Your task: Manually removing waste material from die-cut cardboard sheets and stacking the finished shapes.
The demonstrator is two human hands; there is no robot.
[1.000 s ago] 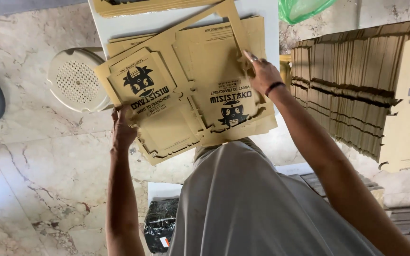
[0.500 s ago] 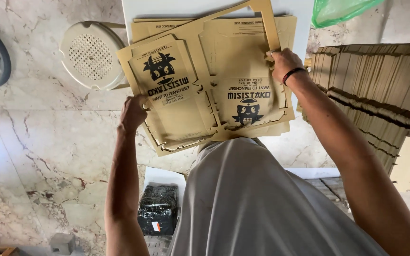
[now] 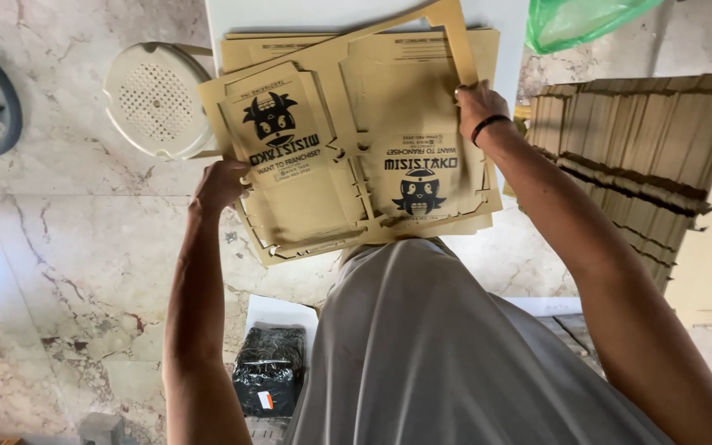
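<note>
Cardboard: a flat die-cut box blank (image 3: 348,156), tan with black printed panels, is held up over a stack of like sheets (image 3: 488,49) on the white table (image 3: 504,16)
Left hand (image 3: 220,185): closed on the blank's left edge, steadying it
Right hand (image 3: 478,107): fingers clamped on the right edge by the loose outer frame, seemingly to part frame from panels
Around: white perforated stool (image 3: 154,99) to the left, folded cartons (image 3: 620,156) stacked right, green bag (image 3: 578,21) beyond

Cardboard sheets (image 3: 348,156) lie stacked on the desk (image 3: 504,33); a stool (image 3: 154,99) stands at its left edge, a cardboard pile (image 3: 620,156) at its right.
</note>
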